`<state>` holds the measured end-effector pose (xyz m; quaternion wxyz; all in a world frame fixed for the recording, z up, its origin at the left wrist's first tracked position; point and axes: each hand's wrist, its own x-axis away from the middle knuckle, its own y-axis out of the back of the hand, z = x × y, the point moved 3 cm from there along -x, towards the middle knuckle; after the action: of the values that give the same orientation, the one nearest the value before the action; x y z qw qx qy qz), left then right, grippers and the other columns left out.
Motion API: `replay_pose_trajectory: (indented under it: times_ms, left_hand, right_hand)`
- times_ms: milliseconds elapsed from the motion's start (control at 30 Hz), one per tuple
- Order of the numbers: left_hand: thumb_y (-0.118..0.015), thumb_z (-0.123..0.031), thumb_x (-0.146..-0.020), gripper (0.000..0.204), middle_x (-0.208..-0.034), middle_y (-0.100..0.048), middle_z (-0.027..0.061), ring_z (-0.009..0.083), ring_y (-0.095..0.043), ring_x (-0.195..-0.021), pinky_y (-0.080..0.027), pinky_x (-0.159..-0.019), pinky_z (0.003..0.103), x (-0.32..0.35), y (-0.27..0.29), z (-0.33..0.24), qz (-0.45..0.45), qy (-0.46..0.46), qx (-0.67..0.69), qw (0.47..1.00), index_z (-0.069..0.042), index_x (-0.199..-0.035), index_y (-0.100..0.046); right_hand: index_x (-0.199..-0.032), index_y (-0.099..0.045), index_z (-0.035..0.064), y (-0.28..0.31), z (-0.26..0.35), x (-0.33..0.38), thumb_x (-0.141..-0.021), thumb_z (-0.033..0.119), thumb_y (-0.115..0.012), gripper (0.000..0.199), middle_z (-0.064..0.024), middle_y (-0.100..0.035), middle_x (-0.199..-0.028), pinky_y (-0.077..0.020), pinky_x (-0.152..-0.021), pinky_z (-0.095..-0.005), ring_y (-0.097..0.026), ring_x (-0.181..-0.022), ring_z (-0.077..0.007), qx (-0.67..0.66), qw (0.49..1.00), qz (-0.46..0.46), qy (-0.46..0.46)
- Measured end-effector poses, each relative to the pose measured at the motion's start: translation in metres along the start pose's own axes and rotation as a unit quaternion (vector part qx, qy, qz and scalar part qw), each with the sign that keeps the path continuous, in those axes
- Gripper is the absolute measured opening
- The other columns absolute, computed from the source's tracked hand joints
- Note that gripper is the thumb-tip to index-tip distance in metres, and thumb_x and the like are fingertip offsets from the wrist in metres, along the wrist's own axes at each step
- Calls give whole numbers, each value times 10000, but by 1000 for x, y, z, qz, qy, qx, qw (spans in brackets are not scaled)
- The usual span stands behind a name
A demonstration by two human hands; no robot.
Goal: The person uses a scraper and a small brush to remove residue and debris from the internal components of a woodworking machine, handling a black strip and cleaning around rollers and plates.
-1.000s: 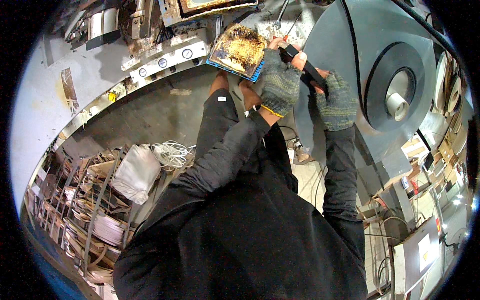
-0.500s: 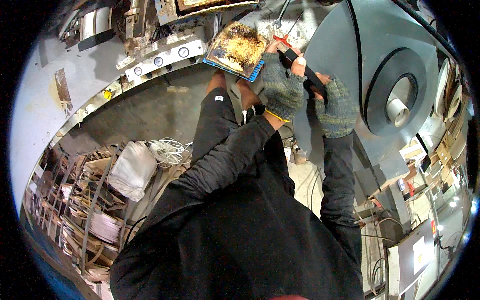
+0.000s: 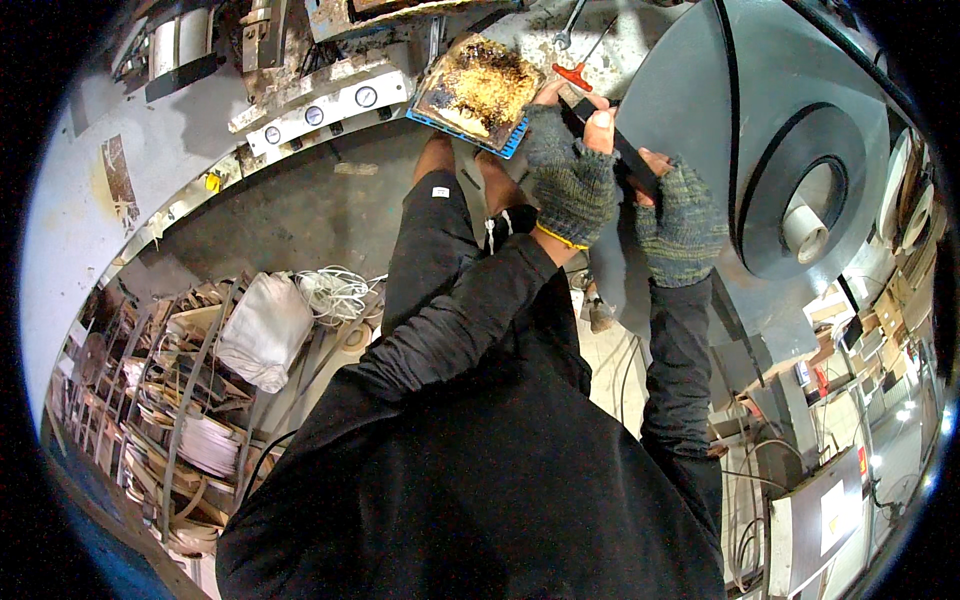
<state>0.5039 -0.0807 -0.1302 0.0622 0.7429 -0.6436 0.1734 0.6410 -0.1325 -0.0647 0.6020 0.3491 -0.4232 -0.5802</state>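
Long flat black bar (image 3: 620, 150) mostly hidden betw. the two grey knitted fingerless gloves; its lower end can't be told. Silver open-end wrench (image 3: 568, 25) cut off by top edge. Bottom-right grey cabinet w/ white sheet (image 3: 815, 525) too blurred to make out.

Both the left hand (image 3: 572, 180) and the right hand (image 3: 682, 212) wear coarse knitted cloth gloves. Beside them, the tray (image 3: 478, 92) looks rusty and crusted, and the big disc (image 3: 700, 100) is smooth matt grey metal.
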Motion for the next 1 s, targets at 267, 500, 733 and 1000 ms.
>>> replay_pose_trajectory:
  times_ms: [267,500,733,1000]
  left_hand:
    - [-602,-362,-1073,571,-1170,-654,144,214,-667,-1041,-551,-892,359,-2,0,-9,17,-4,40,999,-2,-1466,-396]
    - [-617,-311,-1061,588,-1188,-636,122,222,-663,-1056,-552,-917,367,0,-2,4,26,-29,11,999,-3,-1492,-362]
    - [-588,-353,-1079,541,-1134,-648,129,221,-672,-1002,-558,-890,361,-3,-3,2,5,-13,17,1000,-5,-1445,-396]
    - [-557,-393,-1094,516,-1098,-653,137,219,-680,-971,-566,-866,365,-4,-4,-7,-2,20,39,999,-1,-1404,-425]
  right_hand:
    - [-1309,-709,203,1,2,-1,-934,260,-687,380,-59,-740,-1175,-567,-871,-438,-705,-1021,-317,39,999,-12,8]
    - [-1308,-719,208,2,0,0,-939,273,-684,377,-57,-744,-1171,-576,-857,-434,-715,-1006,-303,33,999,-12,7]
    - [-1303,-727,202,5,3,-2,-937,265,-689,374,-61,-748,-1164,-580,-870,-434,-722,-1011,-305,34,999,7,-12]
    - [-1319,-712,193,4,2,-5,-931,222,-707,389,-73,-750,-1171,-577,-871,-435,-724,-1020,-320,-8,1000,11,-20]
